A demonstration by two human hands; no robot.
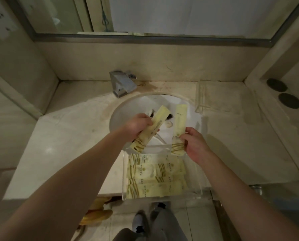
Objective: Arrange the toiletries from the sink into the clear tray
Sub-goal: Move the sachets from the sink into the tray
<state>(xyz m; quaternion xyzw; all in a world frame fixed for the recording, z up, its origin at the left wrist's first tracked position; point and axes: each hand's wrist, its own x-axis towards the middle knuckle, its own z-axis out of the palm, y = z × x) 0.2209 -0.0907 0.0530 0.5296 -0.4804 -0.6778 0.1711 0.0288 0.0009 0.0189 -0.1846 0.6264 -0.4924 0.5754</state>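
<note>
Over the sink [128, 108] at mid-frame, one pale yellow packet [151, 128] is gripped, tilted, in the left hand [138, 125], and a second packet [179, 129] is pinched upright by the right hand [194, 144]. Just below them, more packets [155, 174] are seen lying flat in the clear tray [196, 190] on the table [61, 153].

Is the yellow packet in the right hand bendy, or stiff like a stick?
Probably a bit stiff: the packet stands straight above the right hand, though the grip is only near its bottom. It looks flat and thin, so likely light. Flat packets already lie stacked in the clear tray, so it shouldn't roll.
</note>
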